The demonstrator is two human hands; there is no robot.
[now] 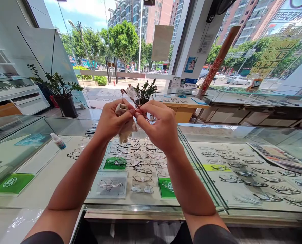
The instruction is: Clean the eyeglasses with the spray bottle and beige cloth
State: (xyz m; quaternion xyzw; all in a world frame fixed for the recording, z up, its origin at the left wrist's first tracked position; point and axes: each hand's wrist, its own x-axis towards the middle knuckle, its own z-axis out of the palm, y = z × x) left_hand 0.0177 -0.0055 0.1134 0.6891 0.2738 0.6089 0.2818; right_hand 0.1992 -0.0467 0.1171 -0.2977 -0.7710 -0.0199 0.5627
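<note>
Left hand [111,120] clasps a beige cloth [126,133] and a pair of glasses [133,94], up between it and the right hand [161,123], which pinches them too. Below both hands, a glass case [133,208] holds rows of spectacles [142,178]. Left of the left hand is a small bottle [57,141]; beyond that, a pot [67,106] holds a leafy plant [59,85].

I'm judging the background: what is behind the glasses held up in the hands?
Partly behind the glasses and to their right is a leafy plant; farther off is pale pavement. The right hand covers the plant's lower part, so its base can't be made out.
</note>
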